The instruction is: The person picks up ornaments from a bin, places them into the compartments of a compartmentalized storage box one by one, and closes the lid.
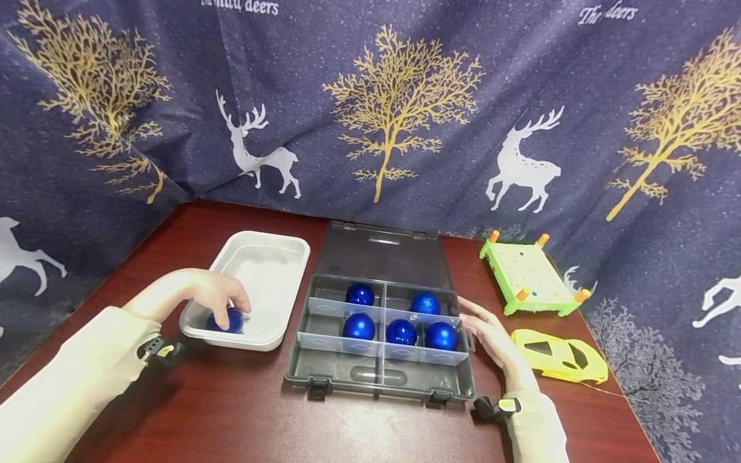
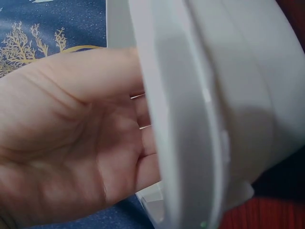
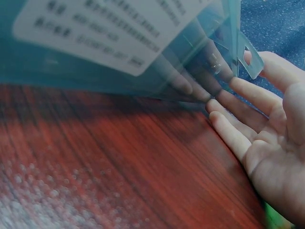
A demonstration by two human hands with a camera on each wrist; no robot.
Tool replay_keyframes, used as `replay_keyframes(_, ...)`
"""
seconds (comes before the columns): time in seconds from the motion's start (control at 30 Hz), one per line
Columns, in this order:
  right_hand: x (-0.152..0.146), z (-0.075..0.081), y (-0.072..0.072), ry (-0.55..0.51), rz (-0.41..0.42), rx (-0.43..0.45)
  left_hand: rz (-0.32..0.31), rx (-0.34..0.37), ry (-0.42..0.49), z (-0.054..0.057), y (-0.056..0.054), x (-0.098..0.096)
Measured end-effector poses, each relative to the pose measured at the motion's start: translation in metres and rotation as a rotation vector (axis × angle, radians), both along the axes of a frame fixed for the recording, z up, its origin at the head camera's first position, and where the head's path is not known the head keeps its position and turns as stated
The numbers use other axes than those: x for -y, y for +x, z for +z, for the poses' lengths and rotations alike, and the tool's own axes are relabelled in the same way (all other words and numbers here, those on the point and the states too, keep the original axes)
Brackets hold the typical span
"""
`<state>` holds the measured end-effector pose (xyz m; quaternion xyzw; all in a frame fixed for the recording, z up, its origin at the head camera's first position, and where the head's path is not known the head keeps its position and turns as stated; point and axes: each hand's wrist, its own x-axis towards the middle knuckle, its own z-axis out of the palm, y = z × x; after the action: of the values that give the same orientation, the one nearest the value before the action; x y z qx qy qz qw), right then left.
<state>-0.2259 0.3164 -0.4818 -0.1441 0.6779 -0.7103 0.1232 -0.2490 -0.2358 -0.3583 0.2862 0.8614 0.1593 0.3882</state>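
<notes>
In the head view my left hand (image 1: 219, 292) reaches over the near-left rim of a white plastic tray (image 1: 301, 251). Its thumb and fingers curl round a shiny blue ball (image 1: 234, 319) low in the tray; in the left wrist view the tray wall (image 2: 181, 119) hides the fingertips and the ball. A grey see-through divided box (image 1: 336, 366) lies with its lid folded back. Several blue balls, among them a glittery one (image 1: 425, 303) and a matte one (image 1: 359, 326), sit in its compartments. My right hand (image 3: 267, 124) rests straight fingers against the box's right side.
Right of the box stands a green toy stand (image 1: 529, 273) with orange feet pointing up. Nearer lies a yellow toy car body (image 1: 558, 357). The box's lid (image 1: 382, 254) reaches back toward a dark blue cloth (image 1: 324, 128) with trees and deer. Everything stands on a reddish-brown table (image 1: 231, 399).
</notes>
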Motion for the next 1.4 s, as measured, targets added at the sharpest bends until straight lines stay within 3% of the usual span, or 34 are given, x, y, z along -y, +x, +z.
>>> replay_keyframes(0.3, 0.000, -0.001, 0.000, 0.010, -0.007, 0.001, -0.023, -0.070, -0.024, -0.004, 0.001, -0.001)
replay_keyframes(0.77, 0.001, -0.001, 0.000, 0.009, -0.017, 0.010, -0.032, -0.083, -0.034, -0.008, 0.001, 0.001)
replay_keyframes(1.1, 0.001, -0.001, -0.001, 0.015, -0.026, 0.006, 0.086, -0.093, 0.043, 0.003, 0.002, 0.009)
replay_keyframes(1.27, 0.001, -0.001, 0.000, 0.010, -0.019, 0.005, 0.105, -0.108, 0.127, 0.008, -0.001, 0.010)
replay_keyframes(1.4, 0.001, -0.001, 0.000, 0.006, -0.021, 0.005, 0.148, -0.160, 0.180, 0.011, -0.001, 0.007)
